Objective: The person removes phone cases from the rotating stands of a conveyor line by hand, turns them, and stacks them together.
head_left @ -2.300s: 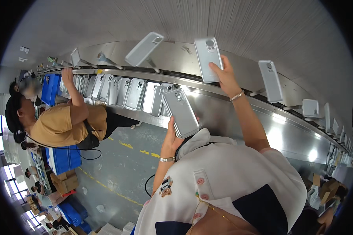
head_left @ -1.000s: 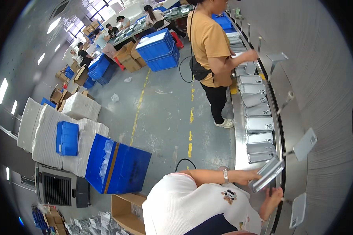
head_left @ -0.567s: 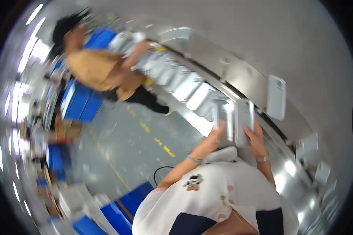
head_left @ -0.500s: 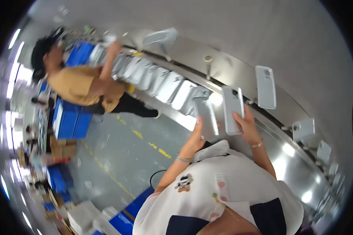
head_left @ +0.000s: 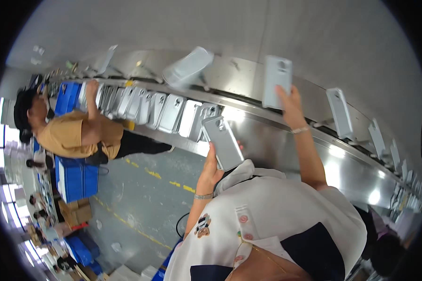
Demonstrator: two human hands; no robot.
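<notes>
My left hand (head_left: 210, 172) holds a grey, see-through-looking phone case (head_left: 222, 143) with a camera cutout, its fingers wrapped round the lower part in front of my body. My right hand (head_left: 290, 105) reaches out over the line and grips the lower end of a pale silver phone case (head_left: 276, 77) between thumb and fingers. That case stands upright at the row of holders, and the holder behind it is hidden. To its right another phone case (head_left: 339, 113) sits on its own holder; to its left hangs a blurred case (head_left: 188, 68).
A row of silver phone cases (head_left: 171, 112) lies along the metal bench (head_left: 272, 140). At the far left a co-worker in a tan shirt (head_left: 79, 133) reaches to the bench. Blue bins (head_left: 77, 178) and a carton (head_left: 75, 211) stand on the floor behind.
My right hand has moved outward with its case to the row, where a bare holder showed before. The left hand keeps its case near my body. The view has shifted.
</notes>
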